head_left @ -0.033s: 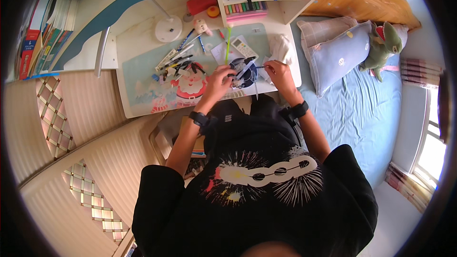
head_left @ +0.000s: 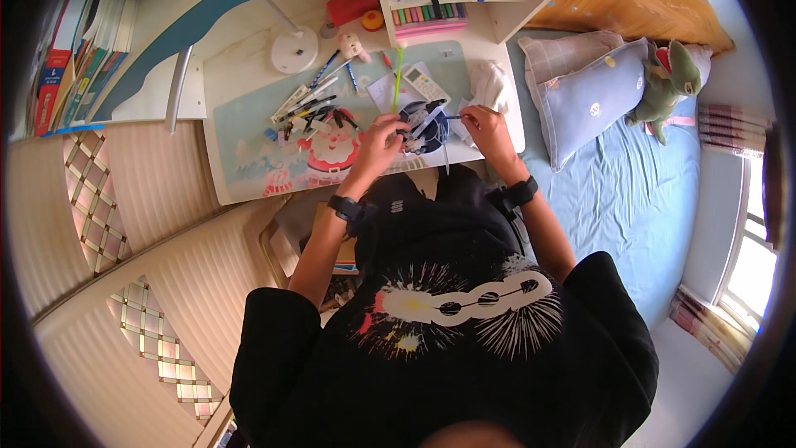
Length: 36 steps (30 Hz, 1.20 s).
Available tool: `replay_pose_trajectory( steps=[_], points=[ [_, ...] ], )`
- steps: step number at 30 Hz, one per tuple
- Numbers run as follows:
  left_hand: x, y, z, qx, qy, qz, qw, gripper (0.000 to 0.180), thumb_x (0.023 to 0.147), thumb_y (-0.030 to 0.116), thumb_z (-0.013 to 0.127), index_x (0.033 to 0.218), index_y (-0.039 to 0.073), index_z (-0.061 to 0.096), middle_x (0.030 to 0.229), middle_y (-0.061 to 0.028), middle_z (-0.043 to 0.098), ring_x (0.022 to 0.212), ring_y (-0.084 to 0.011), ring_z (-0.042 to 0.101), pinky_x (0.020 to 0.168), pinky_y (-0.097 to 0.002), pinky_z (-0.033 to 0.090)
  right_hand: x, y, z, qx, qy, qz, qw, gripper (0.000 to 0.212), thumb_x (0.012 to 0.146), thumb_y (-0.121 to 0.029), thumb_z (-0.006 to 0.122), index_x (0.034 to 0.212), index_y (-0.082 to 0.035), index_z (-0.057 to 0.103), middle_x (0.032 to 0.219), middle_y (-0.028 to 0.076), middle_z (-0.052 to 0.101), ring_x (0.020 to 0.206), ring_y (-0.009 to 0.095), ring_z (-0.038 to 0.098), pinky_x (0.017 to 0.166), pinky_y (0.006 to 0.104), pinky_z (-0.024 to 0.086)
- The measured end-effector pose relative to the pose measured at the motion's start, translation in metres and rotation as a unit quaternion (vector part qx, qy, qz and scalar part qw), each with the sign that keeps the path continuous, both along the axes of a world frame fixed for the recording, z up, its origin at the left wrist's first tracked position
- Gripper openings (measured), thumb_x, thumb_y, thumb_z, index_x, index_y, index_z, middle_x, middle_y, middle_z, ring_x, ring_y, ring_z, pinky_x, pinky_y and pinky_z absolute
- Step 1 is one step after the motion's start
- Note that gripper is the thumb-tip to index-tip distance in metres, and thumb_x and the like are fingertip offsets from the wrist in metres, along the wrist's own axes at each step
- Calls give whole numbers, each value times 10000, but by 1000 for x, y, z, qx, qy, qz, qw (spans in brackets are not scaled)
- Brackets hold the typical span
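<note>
Between my hands at the desk's front edge is a dark blue pouch-like thing (head_left: pixel 431 139) with white pieces and a black item on it; its exact kind is hard to make out. My left hand (head_left: pixel 384 148) curls its fingers on the pouch's left edge. On the other side my right hand (head_left: pixel 487 129) pinches a thin dark piece (head_left: pixel 453 117) that reaches toward the pouch. Just behind stands out a thin green stick (head_left: pixel 398 79), with a white remote control (head_left: pixel 423 85) beside it. White crumpled cloth (head_left: pixel 489 87) lies past my right hand.
Several pens and markers (head_left: pixel 311 106) lie piled on the desk mat (head_left: pixel 240 141), left of my hands. A white lamp base (head_left: pixel 294 51), a small plush toy (head_left: pixel 353 47) and a red case (head_left: pixel 351 5) stand farther back. The bed (head_left: pixel 613 191) adjoins the desk's right side.
</note>
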<state>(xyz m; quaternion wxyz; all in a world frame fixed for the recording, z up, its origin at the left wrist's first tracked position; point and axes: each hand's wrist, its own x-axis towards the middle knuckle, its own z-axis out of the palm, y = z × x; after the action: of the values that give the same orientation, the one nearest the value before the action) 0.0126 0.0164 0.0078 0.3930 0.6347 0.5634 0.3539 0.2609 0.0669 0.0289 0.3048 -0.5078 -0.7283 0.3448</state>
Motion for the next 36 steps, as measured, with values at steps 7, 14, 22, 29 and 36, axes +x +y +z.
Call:
replay_pose_trajectory(
  steps=[7,14,22,29,36],
  points=[
    [-12,-16,2,-31,10,40,999,171,859,18,559,1008,60,633,1163,-74,557,963,-194,597,777,-285,493,2,5,-5,-14,1,51,999,121,784,-5,607,898,17,643,813,180,633,746,347,619,675,381,495],
    [-35,-32,-20,-107,-40,125,986,140,870,34,542,983,44,624,972,-45,636,851,-152,604,728,-260,476,-5,14,-36,-54,37,105,992,155,809,-15,635,959,21,649,840,165,670,732,254,668,652,312,513],
    [-88,-57,-42,-174,-116,271,940,129,884,72,552,977,20,624,915,-45,664,840,-122,613,736,-270,480,-18,19,-57,-101,21,120,987,175,802,-45,644,970,1,659,873,182,667,783,284,667,691,338,516],
    [-157,-100,-132,-179,40,409,894,165,830,176,615,915,36,634,870,-123,664,800,-270,641,722,-376,489,-13,13,-32,-68,27,118,990,210,827,-24,628,1037,-10,640,880,138,673,778,223,667,679,295,521],
    [-141,-63,-140,-85,98,378,917,280,812,303,644,926,48,634,867,-150,669,835,-291,647,736,-390,487,-3,6,-11,-51,6,105,993,246,841,31,574,1082,1,614,948,140,665,837,213,668,680,288,522]
  ],
)
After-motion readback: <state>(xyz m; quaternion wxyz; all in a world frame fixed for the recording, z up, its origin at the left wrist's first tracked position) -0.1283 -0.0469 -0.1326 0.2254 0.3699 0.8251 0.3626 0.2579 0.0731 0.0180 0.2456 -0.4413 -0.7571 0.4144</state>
